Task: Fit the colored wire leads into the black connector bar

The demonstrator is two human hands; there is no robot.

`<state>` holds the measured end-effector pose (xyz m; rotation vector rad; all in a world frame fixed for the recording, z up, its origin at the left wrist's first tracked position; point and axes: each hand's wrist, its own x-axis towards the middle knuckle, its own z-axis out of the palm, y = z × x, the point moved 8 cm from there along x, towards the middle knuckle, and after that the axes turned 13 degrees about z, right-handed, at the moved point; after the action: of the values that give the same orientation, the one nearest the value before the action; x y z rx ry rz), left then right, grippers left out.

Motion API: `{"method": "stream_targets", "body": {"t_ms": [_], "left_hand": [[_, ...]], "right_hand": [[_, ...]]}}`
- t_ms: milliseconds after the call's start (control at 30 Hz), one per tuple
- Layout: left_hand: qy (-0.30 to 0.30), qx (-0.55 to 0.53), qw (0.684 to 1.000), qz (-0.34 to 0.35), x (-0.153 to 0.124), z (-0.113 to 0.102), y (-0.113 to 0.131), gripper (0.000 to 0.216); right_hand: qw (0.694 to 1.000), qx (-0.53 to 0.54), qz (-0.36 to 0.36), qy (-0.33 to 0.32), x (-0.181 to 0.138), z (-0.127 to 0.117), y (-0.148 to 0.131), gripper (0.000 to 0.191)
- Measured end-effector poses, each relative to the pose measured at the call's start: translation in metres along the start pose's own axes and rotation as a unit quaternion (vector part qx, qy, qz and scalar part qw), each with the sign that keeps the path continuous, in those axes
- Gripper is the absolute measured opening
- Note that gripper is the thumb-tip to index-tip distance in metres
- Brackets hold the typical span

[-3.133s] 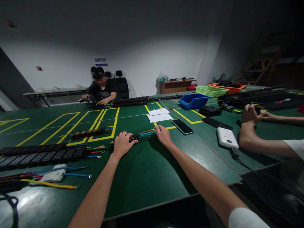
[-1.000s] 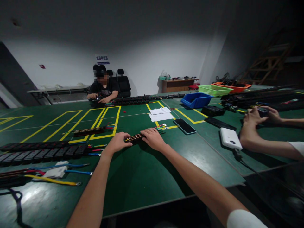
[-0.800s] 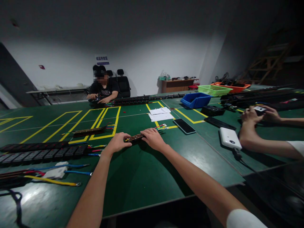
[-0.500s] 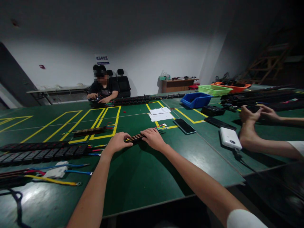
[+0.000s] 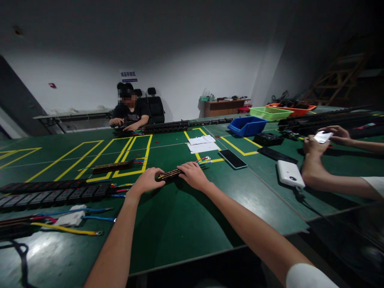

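Observation:
Between my two hands lies a short black strip with copper-coloured bars (image 5: 169, 174), close to the green table top. Colored wires with ring terminals (image 5: 204, 159) stick out of its far right end. My left hand (image 5: 148, 180) is closed round the strip's left end, thumb on the near side. My right hand (image 5: 192, 174) grips the right part, its fingers laid over the top. A similar strip with copper bars (image 5: 112, 166) rests on the table beyond my left hand.
Left lie black socket-like modules (image 5: 57, 197) and a yellow cable (image 5: 66, 228). A phone (image 5: 232, 159), white papers (image 5: 203, 143), a blue bin (image 5: 247, 126) and a white power-bank-like device (image 5: 290, 174) are to the right. A co-worker's hands (image 5: 318, 142) hold something shiny; another person (image 5: 131, 108) sits opposite.
My hands and the strip stay almost where they were. At the right, the co-worker's hands have turned the dark object, and a bright white face of it now shows.

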<state>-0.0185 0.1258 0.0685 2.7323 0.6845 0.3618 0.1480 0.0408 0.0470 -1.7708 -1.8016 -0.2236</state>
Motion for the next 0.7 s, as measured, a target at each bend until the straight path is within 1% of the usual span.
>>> {"method": "stream_targets", "body": {"t_ms": [367,467,533,600,700], "left_hand": [[0.006,-0.005,1.0,0.017,0.001,0.0,-0.001,0.042],[0.008,-0.03,0.999,0.011,0.0,0.0,-0.004,0.045],[0.016,-0.07,0.997,-0.004,-0.001,-0.002,-0.009,0.051],[0.029,-0.109,0.993,-0.033,-0.005,-0.006,-0.017,0.054],[0.032,-0.136,0.987,-0.079,-0.011,-0.011,-0.03,0.048]], "right_hand": [[1.0,0.001,0.004,-0.006,0.0,-0.003,-0.001,0.033],[1.0,0.002,0.004,-0.004,-0.001,-0.003,-0.001,0.032],[1.0,0.002,0.003,-0.005,0.0,-0.002,-0.001,0.033],[1.0,0.002,0.004,-0.005,0.0,-0.002,0.0,0.032],[1.0,0.003,0.004,-0.003,0.0,-0.002,0.0,0.032]]}}
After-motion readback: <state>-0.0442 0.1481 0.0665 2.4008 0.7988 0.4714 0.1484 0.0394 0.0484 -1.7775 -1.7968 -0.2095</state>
